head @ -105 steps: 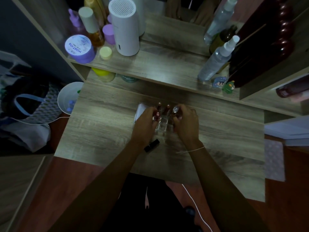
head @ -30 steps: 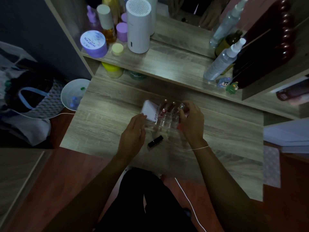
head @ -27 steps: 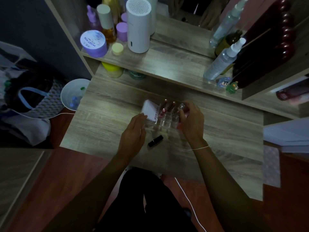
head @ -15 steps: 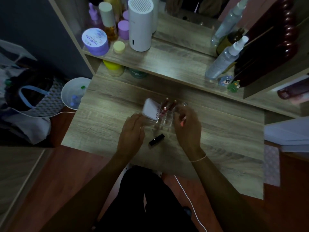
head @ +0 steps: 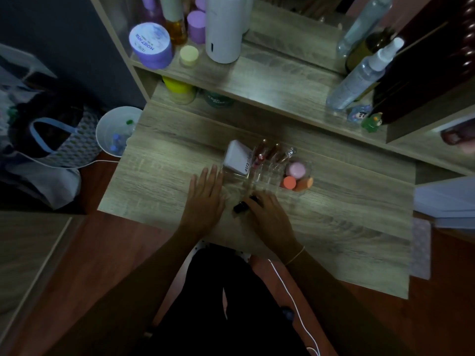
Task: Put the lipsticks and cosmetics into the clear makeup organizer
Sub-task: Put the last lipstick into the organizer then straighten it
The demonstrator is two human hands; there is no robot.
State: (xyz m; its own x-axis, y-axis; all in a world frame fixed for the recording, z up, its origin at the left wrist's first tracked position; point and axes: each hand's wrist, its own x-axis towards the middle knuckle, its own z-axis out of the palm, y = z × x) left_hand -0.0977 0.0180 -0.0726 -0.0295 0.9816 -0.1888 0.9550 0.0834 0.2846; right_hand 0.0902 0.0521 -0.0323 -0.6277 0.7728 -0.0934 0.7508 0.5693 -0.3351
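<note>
The clear makeup organizer [head: 266,177] stands mid-table. It holds a white box marked "4U2" [head: 237,158] at its left, several lip glosses [head: 266,151] upright at the back, and pink and orange sponges [head: 295,176] at its right. A black lipstick [head: 240,207] lies on the table just in front of the organizer. My right hand [head: 268,214] rests over it, fingers curled across its far end. My left hand [head: 205,195] lies flat on the table, fingers spread, its fingertips near the organizer's left corner.
A shelf [head: 270,80] behind the table carries a purple jar [head: 150,44], a white cylinder [head: 223,29] and spray bottles [head: 365,73]. A white bin [head: 114,132] and a bag [head: 51,134] sit on the floor at left. A white cable [head: 288,291] runs by my lap.
My right hand has left the organizer's right side and dropped onto the black lipstick, uncovering the sponges. My left hand has flattened on the table.
</note>
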